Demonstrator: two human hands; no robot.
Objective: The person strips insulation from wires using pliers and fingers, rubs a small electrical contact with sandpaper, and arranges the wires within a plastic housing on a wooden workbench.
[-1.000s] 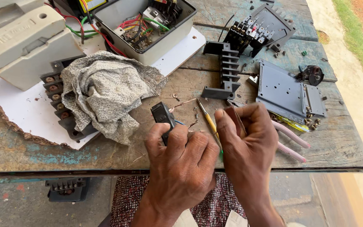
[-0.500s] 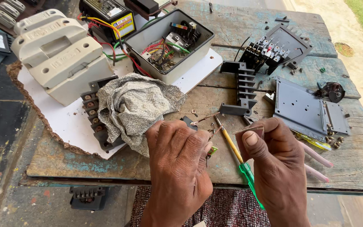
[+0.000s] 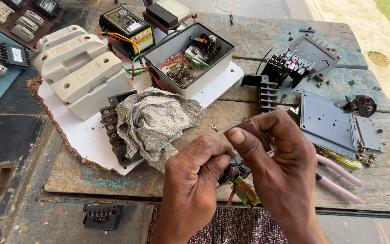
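Pinched between my left hand and right hand is a small wired part with a green board, hanging just below my fingers at the table's near edge; its long axis looks roughly upright, though my hands hide most of it. Beyond, well apart, the open grey box holds coloured wires and a black block

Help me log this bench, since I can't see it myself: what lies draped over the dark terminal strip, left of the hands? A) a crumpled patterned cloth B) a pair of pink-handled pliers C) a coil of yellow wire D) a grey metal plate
A: a crumpled patterned cloth lies over the dark terminal strip, just left of the left hand and right hand.
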